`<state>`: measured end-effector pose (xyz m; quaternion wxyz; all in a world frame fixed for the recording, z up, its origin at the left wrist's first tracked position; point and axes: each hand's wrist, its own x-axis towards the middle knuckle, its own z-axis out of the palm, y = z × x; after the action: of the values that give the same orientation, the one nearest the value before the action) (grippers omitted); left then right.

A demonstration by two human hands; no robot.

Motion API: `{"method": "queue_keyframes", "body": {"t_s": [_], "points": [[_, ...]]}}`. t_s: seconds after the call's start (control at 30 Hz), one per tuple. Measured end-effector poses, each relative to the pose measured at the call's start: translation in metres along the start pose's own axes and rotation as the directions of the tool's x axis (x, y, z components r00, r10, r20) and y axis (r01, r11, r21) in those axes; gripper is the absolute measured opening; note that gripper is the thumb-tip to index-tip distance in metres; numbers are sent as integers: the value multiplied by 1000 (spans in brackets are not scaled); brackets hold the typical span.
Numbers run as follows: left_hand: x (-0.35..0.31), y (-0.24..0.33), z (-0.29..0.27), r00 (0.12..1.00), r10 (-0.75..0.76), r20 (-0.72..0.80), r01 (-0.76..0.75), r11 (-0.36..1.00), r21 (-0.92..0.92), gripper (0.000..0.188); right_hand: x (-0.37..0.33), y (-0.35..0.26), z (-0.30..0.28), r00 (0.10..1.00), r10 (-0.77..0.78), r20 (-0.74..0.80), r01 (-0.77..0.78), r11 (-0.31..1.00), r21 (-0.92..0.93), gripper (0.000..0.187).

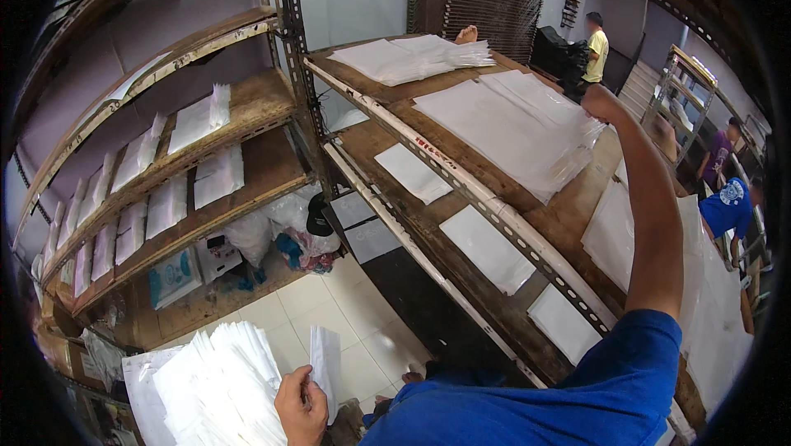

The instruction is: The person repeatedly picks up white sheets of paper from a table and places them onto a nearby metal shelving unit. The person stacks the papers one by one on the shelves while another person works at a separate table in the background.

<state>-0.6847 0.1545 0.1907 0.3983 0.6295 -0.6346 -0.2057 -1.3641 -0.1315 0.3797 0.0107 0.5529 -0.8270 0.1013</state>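
My left hand (301, 410) is closed at the bottom of the view, with a narrow folded white sheet (326, 359) standing up from it. Just left of it lies a thick, fanned pile of white sheets (218, 384). My right arm reaches up across the upper shelf. There, my right hand (602, 106) has its fingers closed at the far right corner of a stack of thin, shiny, whitish plastic sheets (511, 125). Its fingertips are small and partly hidden. Further back on that shelf lies another white stack (404, 59).
Metal-edged wooden shelves (461, 170) run along my right, with smaller white stacks (486, 248) below. More translucent sheets (700, 281) hang at right. A left rack (247, 108) holds several white bundles. Bagged items (305, 240) lie beneath. People (595, 51) stand in the background.
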Motion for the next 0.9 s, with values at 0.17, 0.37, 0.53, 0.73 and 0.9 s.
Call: {"method": "queue_keyframes", "body": {"t_s": [0.17, 0.37, 0.53, 0.73, 0.9], "points": [[6, 1, 7, 998, 69, -15, -69, 997, -34, 23, -9, 11, -28, 999, -39, 0, 39, 998, 45, 20], [3, 4, 5, 1000, 15, 22, -14, 999, -52, 24, 0, 19, -23, 967, -221, 122, 235, 966, -109, 19], [10, -1, 12, 997, 66, 46, -59, 988, -140, 23, 3, 25, -44, 907, -351, -232, 255, 897, -360, 22], [27, 19, 0, 971, 204, -127, -212, 976, -50, 21, -193, -300, -47, 701, -699, 141, 638, 703, 313, 30], [37, 34, -3, 832, 471, -295, -458, 881, 115, 18, -337, -411, 9, 53, -908, 416, 698, 331, 635, 41]]}}
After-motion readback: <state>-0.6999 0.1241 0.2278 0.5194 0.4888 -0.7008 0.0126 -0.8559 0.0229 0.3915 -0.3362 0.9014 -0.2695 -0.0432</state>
